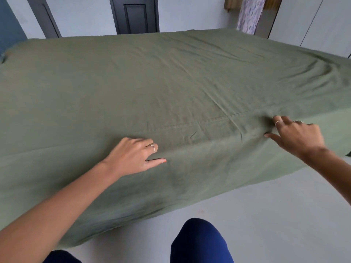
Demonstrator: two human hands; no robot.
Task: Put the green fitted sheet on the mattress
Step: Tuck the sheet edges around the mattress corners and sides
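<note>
The green fitted sheet [171,82] covers the whole top of the mattress and hangs down its near side towards the floor. No bare mattress shows. My left hand [133,154] lies flat on the sheet at the near edge, fingers straight and pointing right. My right hand [292,133] rests on the sheet farther right along the same edge, fingers spread and pressing the cloth, which bunches into small wrinkles beside them. A stitched seam runs across the sheet between the two hands.
Grey floor [266,205] lies in front of the bed, with my knee in dark blue cloth [199,242] close to it. A dark door [134,14] stands behind the bed. A patterned cloth [248,14] hangs at the back right, beside white cupboard doors [313,21].
</note>
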